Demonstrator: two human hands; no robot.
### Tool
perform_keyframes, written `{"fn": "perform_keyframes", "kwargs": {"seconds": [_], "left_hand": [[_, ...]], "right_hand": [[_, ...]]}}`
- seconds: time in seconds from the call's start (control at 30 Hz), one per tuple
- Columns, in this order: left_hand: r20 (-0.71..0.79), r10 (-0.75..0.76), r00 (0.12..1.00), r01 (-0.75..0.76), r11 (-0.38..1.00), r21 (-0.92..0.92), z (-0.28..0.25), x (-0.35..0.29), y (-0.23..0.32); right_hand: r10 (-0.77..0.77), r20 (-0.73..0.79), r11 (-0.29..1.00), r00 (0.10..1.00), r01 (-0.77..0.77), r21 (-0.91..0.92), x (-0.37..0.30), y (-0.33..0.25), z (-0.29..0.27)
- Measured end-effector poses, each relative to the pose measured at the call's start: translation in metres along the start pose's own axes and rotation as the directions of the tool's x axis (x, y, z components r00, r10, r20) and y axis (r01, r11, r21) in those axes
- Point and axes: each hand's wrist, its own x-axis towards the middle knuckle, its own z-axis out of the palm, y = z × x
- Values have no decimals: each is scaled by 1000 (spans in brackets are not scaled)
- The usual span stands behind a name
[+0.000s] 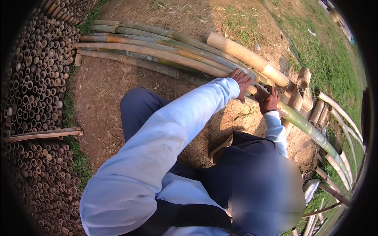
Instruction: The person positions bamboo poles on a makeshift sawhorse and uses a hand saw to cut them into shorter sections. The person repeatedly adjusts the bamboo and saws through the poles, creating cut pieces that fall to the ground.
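Covering bamboo poles (189, 61), hands (241, 82) hide exact grip

Long poles (157, 53) lie right of the bamboo stacks (37, 80).

The person wore a pale-blue long-sleeved top (183, 187), its roomy left sleeve (167, 126) creased, smudged greyish along the forearm and finished with a snug cuff (233, 87). The right sleeve (275, 125) was the same pale blue. A broad black strap (189, 215) crossed the chest, and the trousers (141, 104) were dark navy. The left hand (242, 83) and right hand (268, 101) were bare.
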Motion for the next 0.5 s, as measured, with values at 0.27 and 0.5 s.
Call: {"fn": "perform_keyframes", "kwargs": {"seconds": [0.27,0.5], "left_hand": [[15,-8,1000,9,997,-70,0,18,6],[-20,45,999,-46,999,-26,3,16,1]], "right_hand": [[-66,-23,996,998,67,59,-3,1,0],[-71,-167,984,983,97,150,-34,8,-33]]}}
